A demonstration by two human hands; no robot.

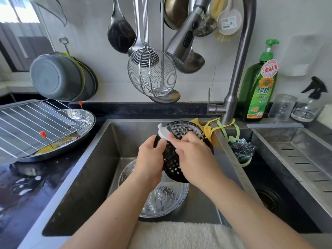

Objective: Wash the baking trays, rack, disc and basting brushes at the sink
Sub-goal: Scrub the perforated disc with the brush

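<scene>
A black perforated disc (177,131) stands tilted over the left sink basin (100,168). My left hand (150,159) grips its left edge. My right hand (195,159) holds a white brush (164,133) against the disc's soapy face. On the counter at the left, a wire rack (32,123) lies across a baking tray and a round steel pan (86,123). Two red-tipped basting brush handles (43,134) stick up through the rack.
A glass bowl (159,198) with water sits in the basin under the disc. The faucet (185,36) hangs above. Dish soap (258,87), jars and a spray bottle stand at the right. Scourers (241,148) hang beside the right basin. Utensils hang on the wall.
</scene>
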